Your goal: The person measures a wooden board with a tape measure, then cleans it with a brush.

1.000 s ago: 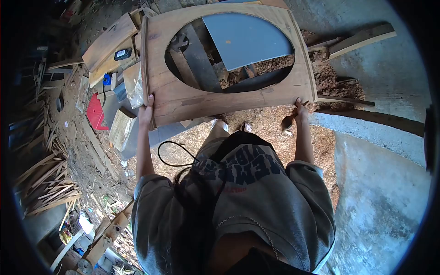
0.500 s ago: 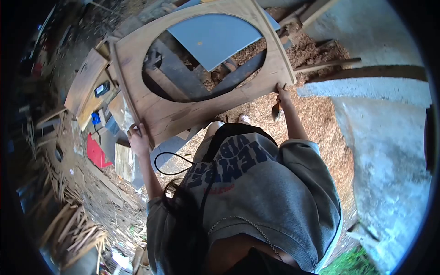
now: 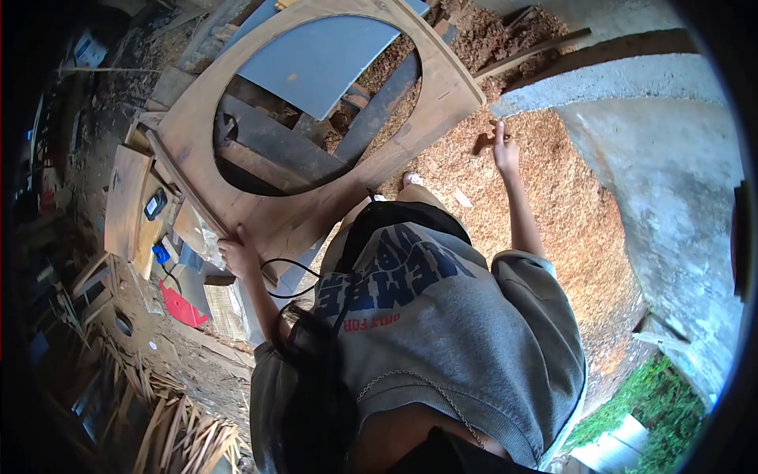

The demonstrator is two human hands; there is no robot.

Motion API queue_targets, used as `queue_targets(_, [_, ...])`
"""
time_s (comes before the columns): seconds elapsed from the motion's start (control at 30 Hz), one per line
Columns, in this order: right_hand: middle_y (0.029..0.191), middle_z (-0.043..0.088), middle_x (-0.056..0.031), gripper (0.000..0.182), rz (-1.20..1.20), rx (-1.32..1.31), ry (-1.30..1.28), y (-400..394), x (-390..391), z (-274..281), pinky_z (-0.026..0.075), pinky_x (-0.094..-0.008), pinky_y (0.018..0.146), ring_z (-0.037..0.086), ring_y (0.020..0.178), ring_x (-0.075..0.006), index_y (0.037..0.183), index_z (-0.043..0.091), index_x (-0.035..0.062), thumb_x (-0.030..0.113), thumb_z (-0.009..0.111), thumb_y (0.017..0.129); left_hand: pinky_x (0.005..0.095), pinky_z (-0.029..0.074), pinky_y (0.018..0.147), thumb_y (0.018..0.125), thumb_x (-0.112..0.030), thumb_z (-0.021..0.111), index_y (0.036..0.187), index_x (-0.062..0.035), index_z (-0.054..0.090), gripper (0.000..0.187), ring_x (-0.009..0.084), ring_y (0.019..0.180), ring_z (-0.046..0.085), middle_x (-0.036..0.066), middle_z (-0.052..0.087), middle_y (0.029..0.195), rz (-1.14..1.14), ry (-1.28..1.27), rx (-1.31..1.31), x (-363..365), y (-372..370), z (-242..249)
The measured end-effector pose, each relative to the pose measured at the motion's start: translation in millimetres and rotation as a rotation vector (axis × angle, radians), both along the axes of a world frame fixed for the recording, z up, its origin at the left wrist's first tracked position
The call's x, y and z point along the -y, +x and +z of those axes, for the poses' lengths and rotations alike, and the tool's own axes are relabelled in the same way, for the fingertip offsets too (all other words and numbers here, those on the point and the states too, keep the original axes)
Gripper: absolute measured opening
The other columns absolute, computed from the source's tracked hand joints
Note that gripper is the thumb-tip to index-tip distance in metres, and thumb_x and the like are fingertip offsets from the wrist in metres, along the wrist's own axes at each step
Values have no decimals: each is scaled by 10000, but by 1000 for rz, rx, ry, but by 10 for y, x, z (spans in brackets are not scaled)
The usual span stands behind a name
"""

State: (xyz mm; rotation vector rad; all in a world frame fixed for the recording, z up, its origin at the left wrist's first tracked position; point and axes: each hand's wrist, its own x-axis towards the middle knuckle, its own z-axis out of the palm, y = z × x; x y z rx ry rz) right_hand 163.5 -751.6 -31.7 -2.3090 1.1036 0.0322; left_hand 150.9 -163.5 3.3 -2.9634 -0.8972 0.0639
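Observation:
A wooden panel (image 3: pixel 260 213) with a large oval opening lies tilted in front of me, a raised strip along its left edge. My left hand (image 3: pixel 239 254) is closed on the panel's near left corner, thumb on top. Off the panel's right corner, my right hand (image 3: pixel 506 150) is closed round a small brown tool that looks like a brush (image 3: pixel 481 144), its dark end pointing left. The hand covers much of this tool. Through the oval show a grey-blue board (image 3: pixel 316 67) and dark timber beams (image 3: pixel 288 154).
Wood shavings (image 3: pixel 553 205) cover the ground on my right, beside a concrete wall (image 3: pixel 655 174). To the left lie wooden boards (image 3: pixel 126 197) with a dark device (image 3: pixel 155 204), a blue object (image 3: pixel 161 253) and a red piece (image 3: pixel 183 306). Wood scraps (image 3: pixel 189 434) pile up at lower left.
My right hand has let go of the panel's right corner and moved outward with the brush. The panel has turned, its right side swinging away from me. My left hand keeps its hold.

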Motion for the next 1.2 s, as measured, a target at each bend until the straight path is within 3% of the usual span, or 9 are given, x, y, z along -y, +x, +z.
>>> queue_targets(0.07, [873, 642, -211, 580, 49, 24, -23, -29, -180, 243, 472, -424, 767, 629, 828, -330, 1020, 628, 57, 523, 300, 911, 490, 451, 753, 885, -498, 365, 1022, -10, 397, 508, 386, 934, 551, 219, 541, 987, 43, 25, -44, 22, 24, 17])
queue_targets(0.2, [721, 667, -90, 441, -44, 388, 321, -98, -123, 631, 493, -257, 568, 630, 618, -124, 922, 655, 30, 390, 400, 935, 507, 445, 752, 896, -451, 375, 988, -9, 384, 452, 405, 901, 559, 247, 553, 938, 11, 27, -34, -22, 44, -10])
queue_targets(0.3, [746, 670, -91, 367, 91, 524, 495, -16, -114, 576, 503, -237, 614, 637, 667, -128, 939, 649, 9, 333, 478, 913, 521, 437, 752, 898, -432, 383, 993, 6, 371, 448, 427, 892, 553, 270, 548, 935, 49, -66, -4, -19, 48, -36])
queue_targets(0.43, [769, 670, -96, 313, 409, 344, 778, 232, -691, 536, 514, -258, 644, 651, 700, -151, 933, 650, 17, 309, 556, 873, 546, 412, 791, 902, -448, 343, 1019, 9, 326, 472, 484, 937, 518, 336, 519, 1001, 87, -96, -11, 4, 57, -45])
queue_targets(0.63, [767, 672, -106, 336, 402, 300, 740, 503, -202, -15, 525, -270, 655, 657, 677, -149, 927, 647, -5, 313, 553, 873, 560, 420, 777, 902, -431, 349, 1047, -9, 322, 447, 493, 931, 519, 342, 523, 996, 107, -66, -5, 29, 99, -73])
queue_targets(0.8, [747, 672, -104, 281, 253, 206, 168, 579, 596, 53, 545, -282, 668, 660, 668, -154, 962, 653, 39, 280, 531, 887, 558, 410, 769, 902, -393, 377, 1050, 5, 313, 430, 497, 899, 520, 344, 527, 976, 161, -77, 13, 110, 103, -26])
queue_targets(0.97, [747, 673, -95, 275, 421, 323, 657, 421, -260, 442, 538, -275, 670, 656, 665, -140, 953, 651, 27, 263, 523, 893, 560, 418, 747, 902, -388, 381, 1052, 10, 321, 430, 503, 872, 523, 347, 525, 973, 145, -45, 52, 84, 81, -86])
queue_targets(1.07, [771, 674, -97, 270, 522, 236, 639, 462, -354, 293, 538, -266, 678, 655, 678, -130, 960, 647, 23, 253, 520, 896, 557, 422, 737, 900, -381, 388, 1045, 21, 336, 430, 505, 861, 521, 349, 518, 970, 126, -30, 95, 67, 92, -133])
queue_targets(1.2, [773, 663, -151, 313, 384, 243, 192, 719, 315, 123, 558, -303, 679, 661, 664, -179, 934, 667, 39, 302, 502, 897, 552, 419, 729, 899, -366, 395, 1022, 43, 358, 428, 506, 849, 515, 350, 501, 976, 127, -46, 146, 25, 74, -187])
